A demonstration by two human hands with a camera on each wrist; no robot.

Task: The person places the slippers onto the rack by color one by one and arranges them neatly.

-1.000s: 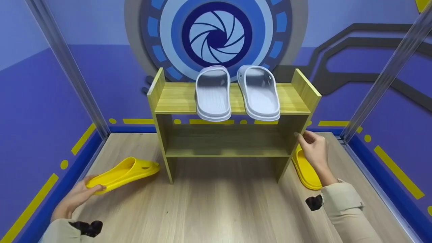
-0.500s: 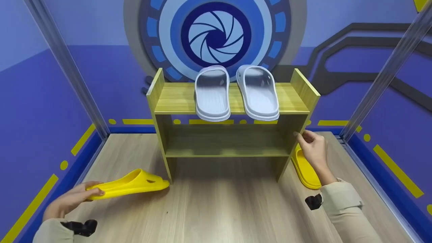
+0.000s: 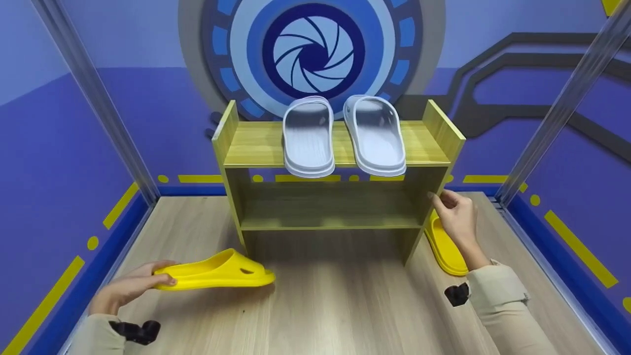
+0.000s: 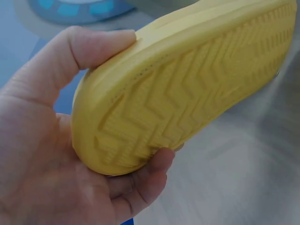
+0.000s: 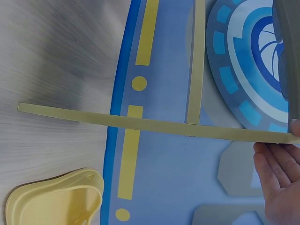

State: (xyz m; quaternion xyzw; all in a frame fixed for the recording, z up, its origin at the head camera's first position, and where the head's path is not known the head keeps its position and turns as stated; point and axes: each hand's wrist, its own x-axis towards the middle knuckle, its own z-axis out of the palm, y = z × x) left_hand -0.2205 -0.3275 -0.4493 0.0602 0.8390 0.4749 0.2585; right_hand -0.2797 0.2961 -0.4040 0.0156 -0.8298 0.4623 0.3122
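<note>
My left hand (image 3: 133, 286) grips a yellow slipper (image 3: 217, 276) by its heel and holds it above the floor, toe pointing right, in front of the rack's left leg. In the left wrist view, the thumb lies along the slipper's side and its zigzag sole (image 4: 187, 93) shows. My right hand (image 3: 458, 217) holds the edge of the wooden shoe rack's right side panel (image 5: 154, 126), thumb on one face and fingers on the other. On the rack's top board (image 3: 259, 143) sit two light grey slippers, the left one (image 3: 309, 143) and the right one (image 3: 378, 138), heels forward.
A second yellow slipper (image 3: 446, 251) lies on the wood-look floor (image 3: 335, 305) right of the rack, partly hidden by my right hand. The rack's lower shelf (image 3: 330, 207) is bare. Blue walls and metal posts (image 3: 93, 103) bound the space.
My left hand has carried the yellow slipper rightward and slightly down, levelling it from a tilt, until it overlaps the rack's left leg in view. My right hand stays on the rack.
</note>
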